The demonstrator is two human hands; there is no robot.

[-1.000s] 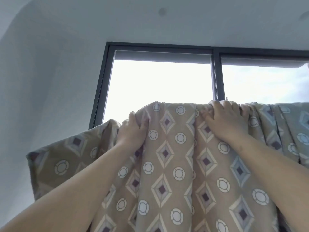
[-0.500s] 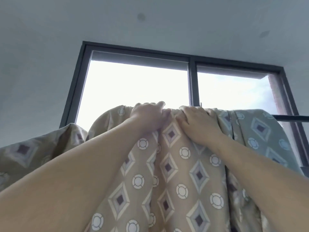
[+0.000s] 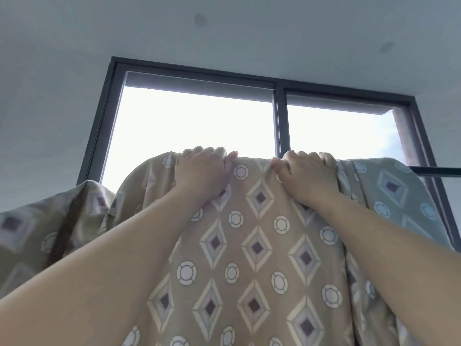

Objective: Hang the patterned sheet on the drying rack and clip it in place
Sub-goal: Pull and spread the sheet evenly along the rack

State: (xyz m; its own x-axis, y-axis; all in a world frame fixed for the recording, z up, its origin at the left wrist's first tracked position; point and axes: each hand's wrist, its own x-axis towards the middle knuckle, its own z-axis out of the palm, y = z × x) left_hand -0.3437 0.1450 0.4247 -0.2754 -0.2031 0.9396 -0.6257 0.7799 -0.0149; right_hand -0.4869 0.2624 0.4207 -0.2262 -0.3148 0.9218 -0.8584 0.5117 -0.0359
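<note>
The patterned sheet (image 3: 257,245), tan with diamonds and circles, hangs overhead over a rack bar and fills the lower view. Only a short dark stretch of the rack bar (image 3: 439,170) shows at the right; the sheet hides the remainder. My left hand (image 3: 203,172) grips the sheet's top fold left of centre, fingers curled over the edge. My right hand (image 3: 308,174) grips the same fold a little to the right. A flat span of cloth lies between the two hands. No clip is in view.
A dark-framed window (image 3: 279,121) with bright sky stands behind the rack. The white ceiling (image 3: 224,33) is close above. More of the sheet droops in loose folds at the far left (image 3: 50,221).
My hands have moved apart along the top fold, spreading the bunched cloth flat between them. The view has shifted slightly, showing the rack bar at the right.
</note>
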